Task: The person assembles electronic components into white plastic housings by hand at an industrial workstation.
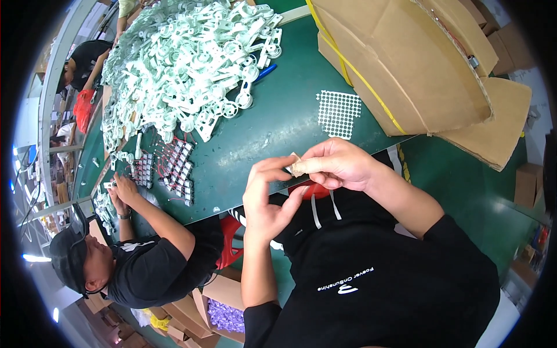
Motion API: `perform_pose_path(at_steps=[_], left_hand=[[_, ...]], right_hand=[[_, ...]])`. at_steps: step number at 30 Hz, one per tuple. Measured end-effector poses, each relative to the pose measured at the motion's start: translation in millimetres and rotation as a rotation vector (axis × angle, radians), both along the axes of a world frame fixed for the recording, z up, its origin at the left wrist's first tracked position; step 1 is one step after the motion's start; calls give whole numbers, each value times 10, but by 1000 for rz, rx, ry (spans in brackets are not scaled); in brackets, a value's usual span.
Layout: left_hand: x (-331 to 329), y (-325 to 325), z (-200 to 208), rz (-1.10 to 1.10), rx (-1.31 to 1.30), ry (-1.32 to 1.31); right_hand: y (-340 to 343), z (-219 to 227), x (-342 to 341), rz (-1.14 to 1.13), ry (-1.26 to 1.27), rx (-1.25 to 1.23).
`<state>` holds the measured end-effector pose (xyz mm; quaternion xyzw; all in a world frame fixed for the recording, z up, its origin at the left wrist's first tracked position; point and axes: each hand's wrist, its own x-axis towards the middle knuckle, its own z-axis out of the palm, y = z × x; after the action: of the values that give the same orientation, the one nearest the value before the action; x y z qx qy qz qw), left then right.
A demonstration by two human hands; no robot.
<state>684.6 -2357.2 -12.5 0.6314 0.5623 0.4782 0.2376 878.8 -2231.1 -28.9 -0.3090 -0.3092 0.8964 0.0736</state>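
Over the near edge of the green table, my two hands meet in front of my body. My right hand (342, 165) pinches a small beige piece (299, 167), perhaps tape or a wrap, between thumb and fingers. Its exact kind is too small to tell, and the fingers partly cover it. The bent fingertips of my left hand (268, 200) reach to the piece from the other side, while the left thumb stands apart from them. Beyond my hands lies a white sheet (339, 114) full of round holes.
A large heap of pale plastic parts (185, 64) covers the far table, with a blue pen (266, 73) beside it. Small blocks with red wires (180, 174) lie nearer. A big cardboard box (400, 64) stands at right. A co-worker (145, 261) sits at left.
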Motion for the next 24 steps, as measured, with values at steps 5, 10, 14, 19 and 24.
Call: perform_pose_path(at_steps=[5,10,14,19,24], left_hand=[[45,77,-110,94,-19,-52],[66,76,-105,26,-136,-75],[88,87,-9,-1,-171,-40],[158,-34,64,-111,-282,-174],[247,-116,243,-128,-461,-761]], right_hand=[[-51,120,3,12,64,-70],[-55,203,74,16,87,-74],[-98,175,77,-48,145,-80],[-85,261,26,-164,51,441],[-132,166,86,-233,50,914]])
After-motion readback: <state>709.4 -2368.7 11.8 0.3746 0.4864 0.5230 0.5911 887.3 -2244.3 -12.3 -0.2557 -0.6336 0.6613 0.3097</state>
